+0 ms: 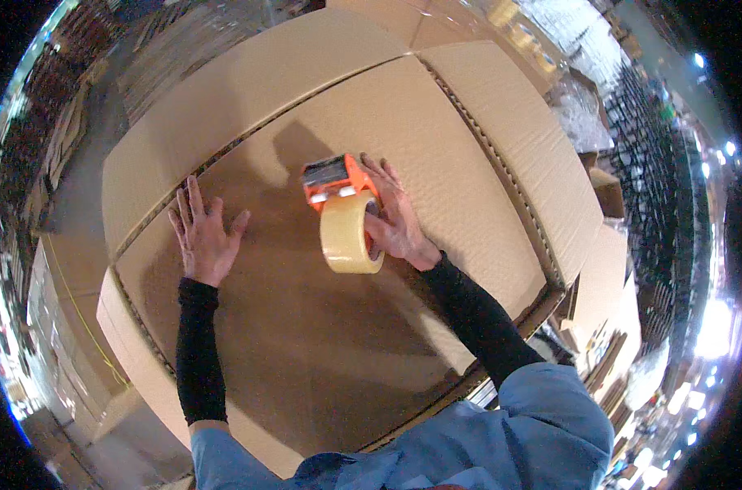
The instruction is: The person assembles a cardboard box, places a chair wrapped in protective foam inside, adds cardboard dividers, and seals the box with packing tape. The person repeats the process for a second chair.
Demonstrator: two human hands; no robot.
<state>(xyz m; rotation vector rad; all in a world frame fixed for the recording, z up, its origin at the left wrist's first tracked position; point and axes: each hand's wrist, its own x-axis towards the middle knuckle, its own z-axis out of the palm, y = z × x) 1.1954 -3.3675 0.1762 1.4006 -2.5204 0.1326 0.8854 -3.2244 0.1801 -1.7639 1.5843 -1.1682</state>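
Note:
My right hand (397, 222) holds an orange tape dispenser (359, 175) with a wide roll of yellowish clear tape (344, 237). Its thumb reaches into the roll's core, and the fingers lie along the dispenser's far side. The dispenser's dark cutting end points away and to the left. My left hand (206, 241) is open with spread fingers, over the left part of a broad cardboard panel (306, 343). Its fingertips come near the panel's left far edge. Whether its palm presses on the cardboard I cannot tell.
Wide cardboard flaps (248, 90) surround the panel, with exposed corrugated edges along the gaps. More cardboard (85, 286) lies at the left. Beyond the box at the right are clear plastic wrap (579, 114), a small open carton (606, 192) and cardboard pieces (604, 359).

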